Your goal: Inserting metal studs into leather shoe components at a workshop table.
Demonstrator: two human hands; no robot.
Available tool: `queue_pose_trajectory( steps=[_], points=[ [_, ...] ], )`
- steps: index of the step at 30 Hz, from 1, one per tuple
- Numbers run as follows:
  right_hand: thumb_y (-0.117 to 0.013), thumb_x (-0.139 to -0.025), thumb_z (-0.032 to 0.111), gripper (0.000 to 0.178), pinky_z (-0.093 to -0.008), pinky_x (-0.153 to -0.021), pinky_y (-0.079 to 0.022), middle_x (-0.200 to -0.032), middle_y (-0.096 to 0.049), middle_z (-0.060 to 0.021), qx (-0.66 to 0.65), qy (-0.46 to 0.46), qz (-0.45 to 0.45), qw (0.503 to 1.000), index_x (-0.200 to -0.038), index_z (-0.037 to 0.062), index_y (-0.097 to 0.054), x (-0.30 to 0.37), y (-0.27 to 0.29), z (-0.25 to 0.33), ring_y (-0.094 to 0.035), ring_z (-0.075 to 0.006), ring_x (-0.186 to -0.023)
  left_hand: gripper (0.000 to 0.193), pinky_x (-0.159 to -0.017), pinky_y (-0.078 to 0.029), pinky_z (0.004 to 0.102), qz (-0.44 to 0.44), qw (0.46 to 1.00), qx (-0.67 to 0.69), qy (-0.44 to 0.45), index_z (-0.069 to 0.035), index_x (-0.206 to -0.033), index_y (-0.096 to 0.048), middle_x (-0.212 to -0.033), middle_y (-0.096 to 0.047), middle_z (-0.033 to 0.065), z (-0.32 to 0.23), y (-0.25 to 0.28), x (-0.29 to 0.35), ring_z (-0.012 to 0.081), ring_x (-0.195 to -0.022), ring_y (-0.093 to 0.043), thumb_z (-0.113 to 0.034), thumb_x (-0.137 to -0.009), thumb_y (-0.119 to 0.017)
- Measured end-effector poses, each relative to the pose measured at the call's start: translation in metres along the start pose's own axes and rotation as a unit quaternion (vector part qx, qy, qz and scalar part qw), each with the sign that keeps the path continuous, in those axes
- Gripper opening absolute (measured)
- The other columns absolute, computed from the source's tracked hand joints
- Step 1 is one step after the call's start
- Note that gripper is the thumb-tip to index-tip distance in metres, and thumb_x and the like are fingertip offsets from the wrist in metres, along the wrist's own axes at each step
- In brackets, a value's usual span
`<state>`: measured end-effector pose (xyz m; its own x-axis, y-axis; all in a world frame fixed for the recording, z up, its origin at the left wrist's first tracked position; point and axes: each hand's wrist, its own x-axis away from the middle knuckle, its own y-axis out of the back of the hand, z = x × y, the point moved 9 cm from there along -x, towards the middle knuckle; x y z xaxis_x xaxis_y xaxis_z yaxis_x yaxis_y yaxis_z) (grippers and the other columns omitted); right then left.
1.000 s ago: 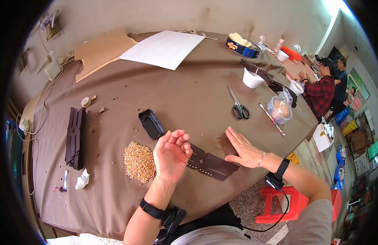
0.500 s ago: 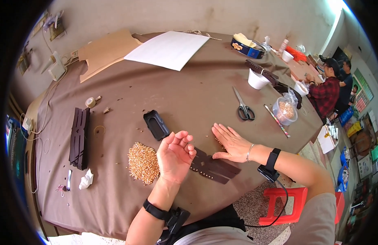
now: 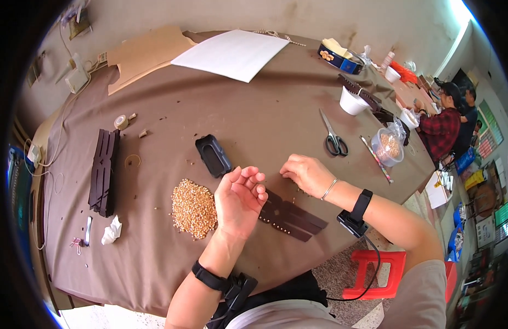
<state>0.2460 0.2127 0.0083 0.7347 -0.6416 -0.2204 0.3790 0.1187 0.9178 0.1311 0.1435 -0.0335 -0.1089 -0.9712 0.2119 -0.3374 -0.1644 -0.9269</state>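
Observation:
My left hand (image 3: pixel 238 204) is raised palm up beside a heap of small gold beads (image 3: pixel 192 208), its fingers loosely curled and apart with nothing visible in the palm. Dark brown slotted strips (image 3: pixel 293 218) lie just right of it, a row of gold beads along one edge; the hand hides their left end. Beyond them, my right hand (image 3: pixel 308 175) is low over the table with its fingertips pinched together. Whatever is between those fingertips is too small or hidden to name. A few beads show under that hand. Behind my left hand stands a black oblong tray (image 3: pixel 214 156).
A stack of dark strips (image 3: pixel 104 172) lies at left, near crumpled tissue (image 3: pixel 112 230) and a tape roll (image 3: pixel 121 122). Scissors (image 3: pixel 334 141), a patterned pen (image 3: pixel 376 158), a clear tub of beads (image 3: pixel 388 147) and a white cup (image 3: pixel 353 101) are at right. People sit beyond.
My right hand has gone from flat and spread on the table to fingers drawn together in a pinch, slightly farther from me. My left hand stays palm up in nearly the same place.

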Motion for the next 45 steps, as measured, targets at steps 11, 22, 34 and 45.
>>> queue_pose_trajectory(
  steps=[11,22,34,45],
  points=[
    [-0.059,-0.082,0.012,0.011,-0.0382,-0.069,-0.048,-0.085,-0.056,-0.0122,-0.006,-0.026,0.055,0.998,-0.082,0.0028,-0.054,-0.008,-0.004,-0.002,-0.059,-0.0299,-0.078,0.025,-0.064,-0.043,0.028,0.004,1.0,0.011,0.004,-0.005,-0.089,-0.057,-0.082,-0.059,0.0055,0.001,0.0,-0.001,0.0168,-0.067,-0.051,-0.029,-0.088,-0.05],
    [-0.054,-0.091,0.023,0.023,-0.0392,-0.067,-0.046,-0.085,-0.053,-0.0141,-0.093,0.005,0.033,0.995,-0.086,0.0019,-0.048,-0.056,0.027,0.087,-0.056,-0.0311,-0.075,0.027,-0.074,-0.051,0.0288,0.016,0.982,-0.108,0.151,-0.003,-0.099,-0.056,-0.09,-0.062,0.007,0.051,0.014,-0.001,0.0165,-0.077,-0.059,-0.025,-0.097,-0.039],
    [-0.051,-0.096,0.028,0.021,-0.0192,-0.066,-0.044,-0.089,-0.056,0.0003,-0.501,-0.247,0.233,0.796,-0.094,0.0075,-0.056,-0.059,-0.042,0.097,-0.049,-0.0053,-0.073,0.021,-0.069,-0.05,0.0249,0.025,0.985,-0.086,0.146,-0.005,-0.091,-0.058,-0.083,-0.061,0.0027,0.052,0.01,-0.002,0.0116,-0.074,-0.059,-0.02,-0.095,-0.043],
    [-0.056,-0.093,0.013,0.013,-0.0178,-0.068,-0.045,-0.094,-0.055,-0.0012,-0.557,-0.231,0.19,0.775,-0.1,0.0028,-0.057,-0.046,-0.016,0.089,-0.049,-0.0045,-0.075,0.018,-0.072,-0.049,0.0245,0.016,0.985,-0.089,0.144,-0.005,-0.091,-0.06,-0.087,-0.062,0.0025,0.048,0.006,0.005,0.0111,-0.078,-0.059,-0.017,-0.093,-0.046]
  ],
)
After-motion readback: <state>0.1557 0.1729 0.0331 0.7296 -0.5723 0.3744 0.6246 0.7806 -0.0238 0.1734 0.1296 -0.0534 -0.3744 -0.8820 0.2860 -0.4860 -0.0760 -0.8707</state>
